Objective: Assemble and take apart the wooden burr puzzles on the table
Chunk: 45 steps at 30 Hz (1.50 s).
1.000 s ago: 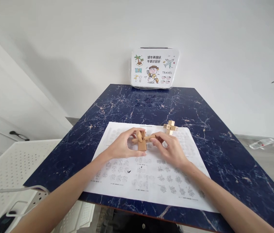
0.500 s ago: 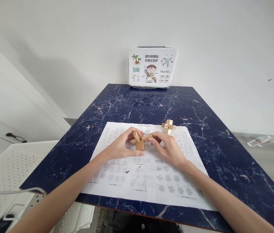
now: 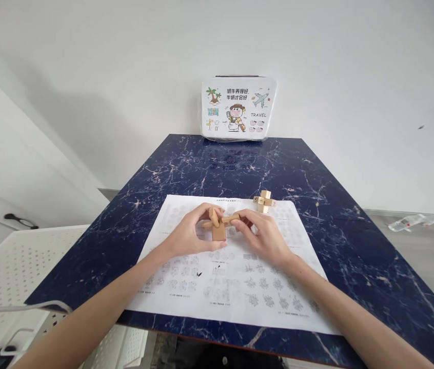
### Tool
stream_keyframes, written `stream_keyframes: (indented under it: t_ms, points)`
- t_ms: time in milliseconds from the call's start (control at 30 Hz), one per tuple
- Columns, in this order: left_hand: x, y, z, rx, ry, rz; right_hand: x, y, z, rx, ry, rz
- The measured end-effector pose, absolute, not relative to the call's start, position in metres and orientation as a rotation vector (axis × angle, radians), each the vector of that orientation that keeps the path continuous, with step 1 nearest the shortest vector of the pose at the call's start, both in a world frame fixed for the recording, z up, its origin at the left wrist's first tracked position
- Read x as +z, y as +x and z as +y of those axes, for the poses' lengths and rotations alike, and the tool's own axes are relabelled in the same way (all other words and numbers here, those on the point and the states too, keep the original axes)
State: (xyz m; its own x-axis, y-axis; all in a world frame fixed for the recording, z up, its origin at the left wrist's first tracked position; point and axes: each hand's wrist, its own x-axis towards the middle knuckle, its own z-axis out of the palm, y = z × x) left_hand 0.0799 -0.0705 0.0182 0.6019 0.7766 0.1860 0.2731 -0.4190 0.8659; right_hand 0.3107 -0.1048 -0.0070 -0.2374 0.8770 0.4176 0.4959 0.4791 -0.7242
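One wooden block assembly (image 3: pixel 219 233) sits in the left hand (image 3: pixel 186 233), thumb and fingers curved around it, over a printed sheet (image 3: pixel 278 322). The right hand (image 3: pixel 266 236) pinches a slim wooden bar (image 3: pixel 231 219) at the assembly's right side. A marked wooden cross (image 3: pixel 265 202) stands by the sheet's far edge on the blue surface (image 3: pixel 182 169).

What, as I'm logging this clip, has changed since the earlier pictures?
The view shifted, so everything sits slightly further left. The wooden pieces look turned a little. Nothing was taken up or let go: left hand and right hand keep their holds. The wooden cross stays at the far edge of the sheet.
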Motion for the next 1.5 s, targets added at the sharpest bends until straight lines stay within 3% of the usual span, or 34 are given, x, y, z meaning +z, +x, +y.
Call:
stream_keyframes:
  t_ms: [733, 933, 1500]
  points:
    - [0.009, 0.076, -0.068, 0.628, 1.879, 0.887, -0.006, 0.314, -0.105, 0.682, -1.127, -1.938]
    - [0.011, 0.08, -0.069, 0.757, 2.049, 0.908, -0.008, 0.313, -0.107, 0.832, -1.116, -1.976]
    - [0.012, 0.077, -0.07, 0.748, 2.183, 0.912, -0.018, 0.317, -0.105, 0.51, -1.138, -2.158]
